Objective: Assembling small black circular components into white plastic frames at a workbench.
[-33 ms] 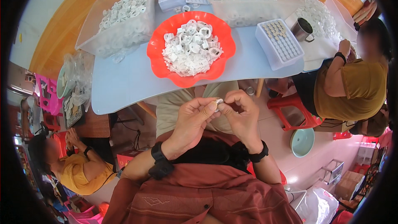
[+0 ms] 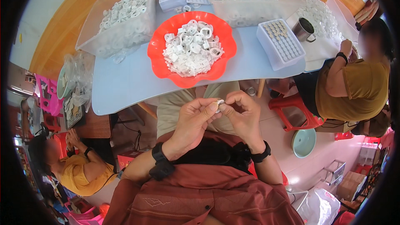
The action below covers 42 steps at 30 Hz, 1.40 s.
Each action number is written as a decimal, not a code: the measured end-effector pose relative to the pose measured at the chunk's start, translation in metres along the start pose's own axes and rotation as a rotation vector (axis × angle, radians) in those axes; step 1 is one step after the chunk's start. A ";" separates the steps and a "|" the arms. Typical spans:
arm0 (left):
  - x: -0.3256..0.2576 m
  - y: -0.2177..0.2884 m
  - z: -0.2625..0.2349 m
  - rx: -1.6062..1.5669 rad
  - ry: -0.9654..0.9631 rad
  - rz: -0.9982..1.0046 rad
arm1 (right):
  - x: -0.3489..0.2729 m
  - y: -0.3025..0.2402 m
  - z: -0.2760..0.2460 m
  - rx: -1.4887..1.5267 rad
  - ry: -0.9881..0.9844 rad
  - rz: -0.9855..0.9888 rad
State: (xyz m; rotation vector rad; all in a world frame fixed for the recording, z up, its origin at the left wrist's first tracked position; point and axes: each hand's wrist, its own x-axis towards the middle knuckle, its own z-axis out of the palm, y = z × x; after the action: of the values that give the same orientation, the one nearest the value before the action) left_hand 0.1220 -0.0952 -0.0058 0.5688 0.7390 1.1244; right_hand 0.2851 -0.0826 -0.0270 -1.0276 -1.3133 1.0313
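Note:
Over my lap, just in front of the table edge, my two hands meet around a small white plastic part [image 2: 219, 103]. My left hand [image 2: 197, 116] pinches it between thumb and fingers from one side. Closed on its other side is my right hand [image 2: 242, 110], thumb pressed to the part. The fingertips hide most of its shape. Beyond my hands, a red scalloped bowl [image 2: 191, 84] stands on the table, heaped with white plastic ring-shaped pieces [image 2: 200, 33] and smaller white bits [image 2: 183, 60].
Behind the bowl on the pale blue table [image 2: 125, 85] stand clear bins [image 2: 93, 43] of white parts. A white tray [image 2: 279, 43] of round discs and a metal cup [image 2: 304, 29] are at the right. Co-workers sit at right [image 2: 354, 83] and lower left [image 2: 85, 173].

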 end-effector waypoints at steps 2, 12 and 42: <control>-0.001 0.001 0.001 -0.018 -0.010 -0.021 | 0.002 -0.003 -0.005 0.188 -0.073 0.139; 0.001 0.001 -0.001 -0.105 -0.010 -0.129 | 0.002 -0.011 -0.014 0.296 -0.126 0.218; 0.000 0.001 0.001 -0.043 -0.019 -0.102 | 0.005 -0.011 -0.015 0.102 -0.111 0.165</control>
State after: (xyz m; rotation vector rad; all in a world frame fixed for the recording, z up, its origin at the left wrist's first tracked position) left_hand 0.1221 -0.0946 -0.0043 0.4995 0.7178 1.0361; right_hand 0.3005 -0.0801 -0.0155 -1.0266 -1.2666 1.2832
